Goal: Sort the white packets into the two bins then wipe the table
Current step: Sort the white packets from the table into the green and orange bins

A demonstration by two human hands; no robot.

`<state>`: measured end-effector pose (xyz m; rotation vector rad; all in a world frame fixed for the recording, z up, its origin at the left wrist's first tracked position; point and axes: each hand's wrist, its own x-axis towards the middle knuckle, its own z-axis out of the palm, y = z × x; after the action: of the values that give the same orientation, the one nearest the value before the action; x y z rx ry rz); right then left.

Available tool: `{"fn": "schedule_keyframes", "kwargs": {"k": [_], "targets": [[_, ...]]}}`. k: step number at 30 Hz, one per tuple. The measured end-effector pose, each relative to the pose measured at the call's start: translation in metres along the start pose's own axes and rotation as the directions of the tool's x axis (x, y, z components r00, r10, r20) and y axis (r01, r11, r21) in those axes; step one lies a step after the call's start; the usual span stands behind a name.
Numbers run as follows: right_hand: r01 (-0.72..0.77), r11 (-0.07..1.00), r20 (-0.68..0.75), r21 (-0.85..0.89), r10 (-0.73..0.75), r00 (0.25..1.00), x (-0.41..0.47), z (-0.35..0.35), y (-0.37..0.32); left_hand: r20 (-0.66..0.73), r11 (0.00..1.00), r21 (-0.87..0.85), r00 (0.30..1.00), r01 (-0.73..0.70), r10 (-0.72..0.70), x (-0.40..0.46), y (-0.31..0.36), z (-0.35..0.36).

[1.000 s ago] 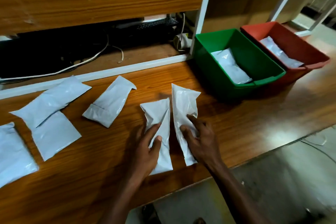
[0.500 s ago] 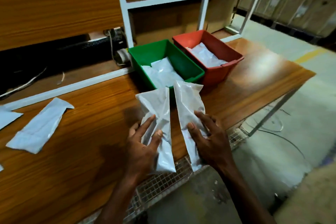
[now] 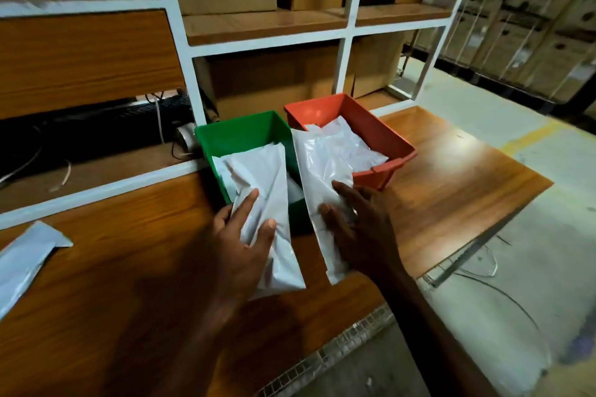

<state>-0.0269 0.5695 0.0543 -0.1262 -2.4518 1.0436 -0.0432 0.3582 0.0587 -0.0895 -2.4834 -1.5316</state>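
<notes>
Left hand (image 3: 240, 245): grips a white packet, thumb and forefinger curled over its face, the other fingers hidden behind it.
Left packet (image 3: 269, 203): held tilted, its top end over the green bin, its bottom end hanging over the surface.
Right hand (image 3: 361, 229): pinches a second white packet, thumb on its face, fingers spread along its right edge.
Right packet (image 3: 322, 177): held slanted, its top end over the near left corner of the red bin, its bottom end over the surface.
Hands: just beside each other, not touching; the two packets are apart, with a narrow gap between them.
Green bin (image 3: 238, 132): stands on the surface against the white shelf frame; white packets lie inside, partly hidden by the left packet.
Red bin (image 3: 383, 138): touches the green bin's right side; white packets lie inside.
Loose packet (image 3: 25, 259): lies flat at the far left of the surface, well apart from the bins.
Surface (image 3: 451, 184): brown wood grain.
</notes>
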Motion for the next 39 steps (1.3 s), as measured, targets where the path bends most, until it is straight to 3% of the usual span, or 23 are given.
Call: {"fn": "schedule_keyframes", "kwargs": {"k": [4,9,21,24,29,36,39], "targets": [[0.028,0.996,0.094,-0.083,-0.021,0.995,0.053,0.009,-0.004,-0.091,0.999,0.049,0.996,0.014,-0.010,0.043,0.005,0.011],[0.124,0.980,0.233,-0.157,-0.086,0.969,0.107,0.038,-0.005,-0.110,0.977,0.172,0.988,0.123,-0.105,0.093,0.008,0.026],[0.239,0.930,0.560,-0.280,-0.044,0.827,0.187,0.126,0.019,-0.227,0.832,0.438,0.938,0.340,-0.264,0.173,-0.012,0.072],[0.233,0.911,0.593,-0.339,0.015,0.805,0.192,0.141,0.021,-0.180,0.827,0.472,0.952,0.306,-0.249,0.180,-0.023,0.082],[0.335,0.841,0.697,-0.424,0.067,0.714,0.199,0.170,0.033,0.005,0.769,0.568,0.933,0.294,-0.361,0.193,-0.050,0.090],[0.455,0.736,0.773,-0.501,0.144,0.618,0.191,0.169,0.028,0.152,0.572,0.786,0.823,0.234,-0.547,0.196,-0.075,0.104],[0.546,0.699,0.819,-0.462,0.100,0.565,0.193,0.169,0.029,0.128,0.512,0.832,0.825,0.213,-0.551,0.194,-0.077,0.111]]}}
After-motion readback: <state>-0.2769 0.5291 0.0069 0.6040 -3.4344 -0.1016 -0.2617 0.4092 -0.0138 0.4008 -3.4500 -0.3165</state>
